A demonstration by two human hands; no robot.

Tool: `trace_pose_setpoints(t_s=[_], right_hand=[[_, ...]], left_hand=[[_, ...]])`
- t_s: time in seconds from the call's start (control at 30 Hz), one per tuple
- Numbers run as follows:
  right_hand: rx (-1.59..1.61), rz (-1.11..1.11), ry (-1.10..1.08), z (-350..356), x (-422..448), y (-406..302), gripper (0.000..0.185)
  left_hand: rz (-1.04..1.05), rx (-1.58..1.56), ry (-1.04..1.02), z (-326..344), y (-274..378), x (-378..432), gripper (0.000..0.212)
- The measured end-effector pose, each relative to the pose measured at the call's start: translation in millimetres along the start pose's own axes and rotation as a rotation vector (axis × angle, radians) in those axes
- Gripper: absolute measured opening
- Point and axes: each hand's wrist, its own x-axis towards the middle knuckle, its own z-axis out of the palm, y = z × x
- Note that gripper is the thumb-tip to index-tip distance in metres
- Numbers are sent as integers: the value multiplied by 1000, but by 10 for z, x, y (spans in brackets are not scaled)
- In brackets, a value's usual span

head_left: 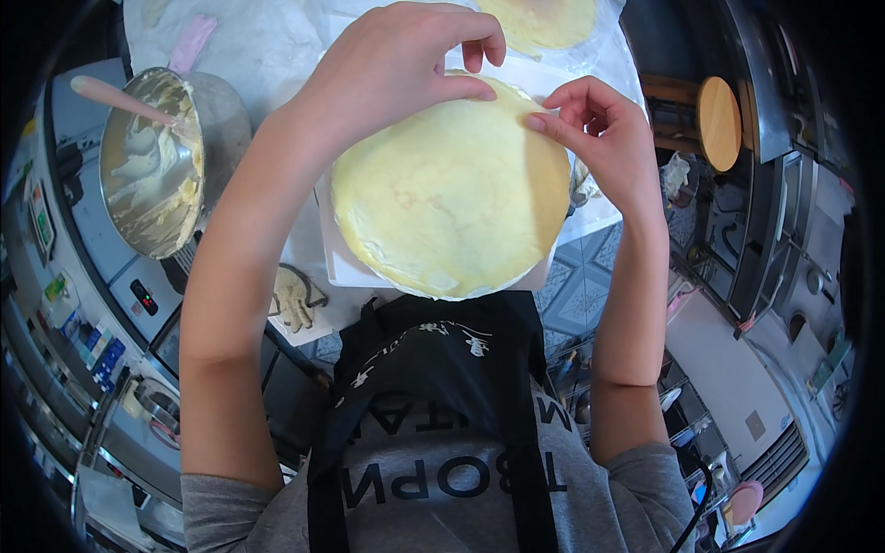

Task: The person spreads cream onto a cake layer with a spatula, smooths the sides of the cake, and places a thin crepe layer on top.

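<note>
A round pale yellow crepe [442, 193] lies on top of a cake, with white cream showing along its lower edge. Under it is a white board or tray [359, 276]. My left hand [415, 59] reaches over the far side, its thumb on the crepe's upper rim and its fingers curled beyond. At the upper right edge, my right hand [598, 131] has thumb and forefinger close together at the rim; whether they pinch it is unclear. Past my hands lies another crepe [546, 21] on plastic film.
A metal bowl [152, 166] smeared with cream, holding a pink-handled spatula [124, 100], stands at the left. A knitted glove [296, 298] lies near the table's front edge. A round wooden stool [719, 124] is at the right. The table has a plastic cover [276, 48].
</note>
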Motion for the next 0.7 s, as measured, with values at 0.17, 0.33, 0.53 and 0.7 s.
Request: trace_pose_setpoints(t_s=[0.17, 0.33, 0.53, 0.7], right_hand=[[15, 2, 2, -4, 33, 45, 26], [-3, -75, 141, -10, 42, 92, 17], [-548, -704, 22, 174, -159, -357, 28], [-683, -661, -55, 354, -223, -406, 36]], left_hand=[[11, 23, 40, 26, -80, -17, 29], [-11, -60, 54, -14, -157, -35, 29], [-230, -170, 217, -56, -251, -137, 23], [-78, 184, 550, 116, -241, -593, 23]])
